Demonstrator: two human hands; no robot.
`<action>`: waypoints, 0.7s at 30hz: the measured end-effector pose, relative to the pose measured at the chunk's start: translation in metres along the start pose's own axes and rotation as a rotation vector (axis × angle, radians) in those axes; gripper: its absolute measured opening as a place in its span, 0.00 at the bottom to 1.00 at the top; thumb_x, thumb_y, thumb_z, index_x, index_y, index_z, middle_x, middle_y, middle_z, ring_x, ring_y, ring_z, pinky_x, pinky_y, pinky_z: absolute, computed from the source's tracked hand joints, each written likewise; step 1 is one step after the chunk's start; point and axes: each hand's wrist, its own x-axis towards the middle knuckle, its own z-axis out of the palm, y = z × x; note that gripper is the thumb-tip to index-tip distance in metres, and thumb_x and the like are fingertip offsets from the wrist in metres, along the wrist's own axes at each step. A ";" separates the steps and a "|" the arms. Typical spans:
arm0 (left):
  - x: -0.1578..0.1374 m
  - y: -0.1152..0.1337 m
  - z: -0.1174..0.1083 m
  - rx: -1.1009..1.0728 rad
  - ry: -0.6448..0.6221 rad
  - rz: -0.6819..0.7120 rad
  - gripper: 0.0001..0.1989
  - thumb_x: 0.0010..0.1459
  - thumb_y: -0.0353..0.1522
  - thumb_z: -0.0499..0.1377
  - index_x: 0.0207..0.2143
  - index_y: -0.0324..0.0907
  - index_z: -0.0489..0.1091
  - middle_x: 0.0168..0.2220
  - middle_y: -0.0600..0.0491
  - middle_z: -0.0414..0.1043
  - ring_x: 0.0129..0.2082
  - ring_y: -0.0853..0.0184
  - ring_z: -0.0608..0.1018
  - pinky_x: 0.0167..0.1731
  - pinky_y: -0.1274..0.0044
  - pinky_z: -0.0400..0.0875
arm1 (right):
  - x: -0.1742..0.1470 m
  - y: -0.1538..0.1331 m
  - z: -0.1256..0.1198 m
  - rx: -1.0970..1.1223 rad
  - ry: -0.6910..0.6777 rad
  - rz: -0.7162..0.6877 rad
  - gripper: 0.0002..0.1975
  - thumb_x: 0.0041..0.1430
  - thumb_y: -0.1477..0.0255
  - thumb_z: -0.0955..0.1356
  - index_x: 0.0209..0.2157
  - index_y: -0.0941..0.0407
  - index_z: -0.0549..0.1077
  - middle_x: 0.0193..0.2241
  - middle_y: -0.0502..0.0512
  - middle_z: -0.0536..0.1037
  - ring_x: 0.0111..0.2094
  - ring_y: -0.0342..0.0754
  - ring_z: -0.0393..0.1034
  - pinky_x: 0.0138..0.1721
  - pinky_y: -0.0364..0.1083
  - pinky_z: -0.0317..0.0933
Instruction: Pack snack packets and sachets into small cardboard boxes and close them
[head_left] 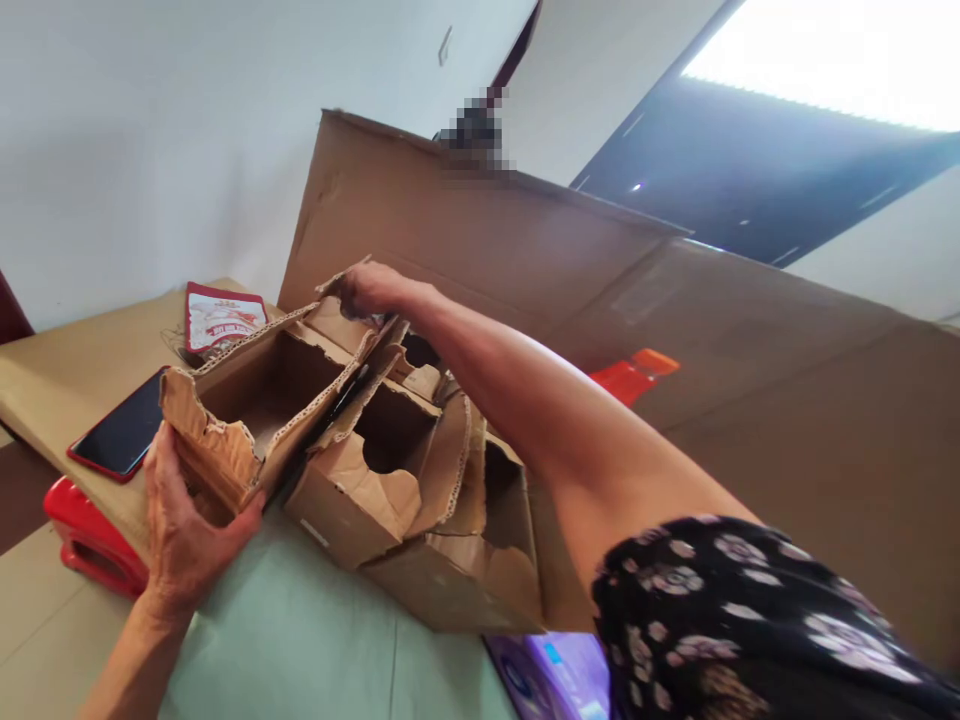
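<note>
A small open cardboard box (274, 390) with torn, ragged edges lies tilted on the left. My left hand (191, 520) clasps its near end, thumb on one side and fingers on the other. Across the boxes reaches my right arm, and my right hand (382, 290) is closed at the box's far end, its fingertips partly hidden by the cardboard. Right beside it stand more torn cardboard boxes, a middle one (352, 500) and another (472, 590) to the right. Their insides look dark.
A phone (120, 425) and a red-and-white packet (225, 315) lie on the brown surface (45, 370) at left. Below is a red plastic stool (97, 545). A tall cardboard panel (465, 230) rises behind, with an orange-red object (637, 375) before it. A purple package (551, 675) sits at the bottom.
</note>
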 end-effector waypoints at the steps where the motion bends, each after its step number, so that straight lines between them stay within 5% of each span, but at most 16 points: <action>1: 0.000 0.000 0.000 -0.003 0.002 0.001 0.60 0.51 0.47 0.72 0.76 0.43 0.42 0.69 0.35 0.57 0.69 0.42 0.65 0.66 0.49 0.64 | -0.002 0.002 -0.001 -0.003 0.046 0.026 0.11 0.55 0.77 0.72 0.38 0.54 0.85 0.37 0.55 0.86 0.42 0.53 0.80 0.41 0.45 0.70; 7: 0.002 -0.002 0.004 0.001 0.022 0.022 0.58 0.51 0.46 0.71 0.76 0.42 0.44 0.69 0.36 0.58 0.69 0.43 0.64 0.68 0.51 0.62 | -0.016 0.012 -0.021 0.028 0.153 0.083 0.10 0.54 0.78 0.72 0.38 0.55 0.85 0.32 0.56 0.84 0.42 0.56 0.79 0.46 0.50 0.72; 15: 0.006 -0.006 0.004 0.003 0.017 0.074 0.59 0.51 0.46 0.71 0.75 0.40 0.44 0.69 0.34 0.58 0.69 0.42 0.63 0.68 0.50 0.61 | -0.035 0.009 -0.054 -0.004 0.267 0.137 0.13 0.56 0.79 0.70 0.40 0.57 0.85 0.40 0.60 0.84 0.47 0.60 0.79 0.49 0.56 0.72; 21: 0.011 -0.008 0.005 -0.013 0.022 0.038 0.60 0.48 0.47 0.72 0.74 0.39 0.46 0.69 0.33 0.57 0.70 0.42 0.63 0.69 0.50 0.60 | -0.078 0.046 -0.088 0.130 0.587 0.216 0.17 0.60 0.81 0.65 0.45 0.60 0.83 0.38 0.59 0.84 0.42 0.52 0.78 0.43 0.49 0.70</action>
